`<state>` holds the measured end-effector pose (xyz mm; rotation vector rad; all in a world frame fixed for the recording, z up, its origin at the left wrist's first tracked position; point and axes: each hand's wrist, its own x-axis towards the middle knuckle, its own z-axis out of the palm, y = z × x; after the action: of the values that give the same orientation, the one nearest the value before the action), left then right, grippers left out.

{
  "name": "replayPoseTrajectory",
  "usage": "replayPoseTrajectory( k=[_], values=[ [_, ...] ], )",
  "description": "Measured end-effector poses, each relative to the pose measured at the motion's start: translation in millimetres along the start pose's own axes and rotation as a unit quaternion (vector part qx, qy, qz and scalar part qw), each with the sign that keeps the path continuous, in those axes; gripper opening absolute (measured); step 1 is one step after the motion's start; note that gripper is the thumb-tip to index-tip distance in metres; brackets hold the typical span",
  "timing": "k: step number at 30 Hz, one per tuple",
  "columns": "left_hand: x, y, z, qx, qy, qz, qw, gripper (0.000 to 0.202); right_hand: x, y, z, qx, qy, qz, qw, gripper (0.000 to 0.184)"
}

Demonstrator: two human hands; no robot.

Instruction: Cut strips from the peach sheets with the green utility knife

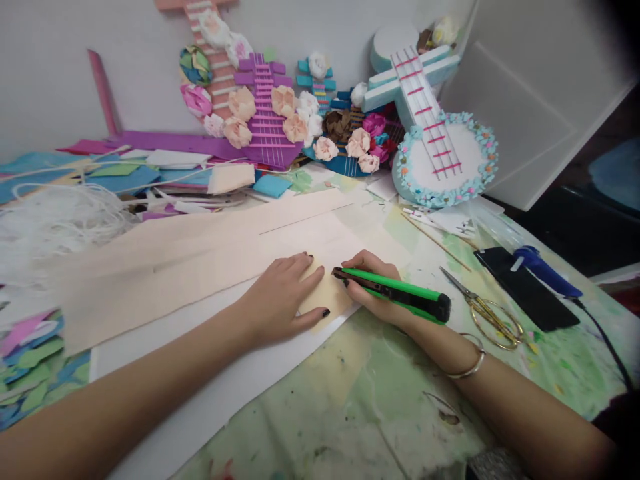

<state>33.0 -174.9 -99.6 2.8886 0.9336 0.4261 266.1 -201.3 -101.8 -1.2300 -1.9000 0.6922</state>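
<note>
My left hand (pixel 280 297) lies flat with fingers spread on a pale yellow piece (pixel 345 301), pressing it against the sheets below. My right hand (pixel 373 283) grips a green and black box cutter (pixel 405 290), its tip pointing left, close to my left fingers and over the yellow piece. Whether the blade touches the piece is too small to tell. A long peach sheet (pixel 150 257) with a slit near its right end stretches behind my left hand. Beneath it spreads a white sheet (pixel 200 407), partly covered by my left forearm.
Gold-handled scissors (pixel 493 317), a black phone (pixel 520 283) and a blue glue gun (pixel 545 270) lie at the right. Decorated model instruments, including a light blue one (pixel 430 147), lean along the wall. White string (pixel 55 227) and coloured scraps (pixel 35 360) are heaped at the left.
</note>
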Motion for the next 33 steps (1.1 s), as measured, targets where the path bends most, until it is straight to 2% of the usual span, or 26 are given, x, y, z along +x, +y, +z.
replayPoseTrajectory(
  k=[7, 23, 29, 33],
  values=[
    [1.0, 0.4, -1.8, 0.025, -0.018, 0.005, 1.000, 0.059, 0.0, -0.7, 1.1, -0.018, 0.009, -0.027, 0.999, 0.014],
    [-0.2, -0.2, 0.3, 0.026, -0.003, 0.012, 1.000, 0.058, -1.6, -2.0, 2.7, -0.016, 0.024, -0.066, 0.997, 0.016],
    [0.1, -0.2, 0.1, 0.032, -0.006, 0.011, 0.999, 0.060, -1.9, -2.6, 3.1, -0.027, 0.038, -0.060, 0.997, 0.016],
    [0.0, -0.1, 0.0, 0.038, -0.010, 0.010, 0.999, 0.061, -2.0, -3.3, 2.3, -0.019, 0.027, -0.058, 0.998, 0.016]
  ],
)
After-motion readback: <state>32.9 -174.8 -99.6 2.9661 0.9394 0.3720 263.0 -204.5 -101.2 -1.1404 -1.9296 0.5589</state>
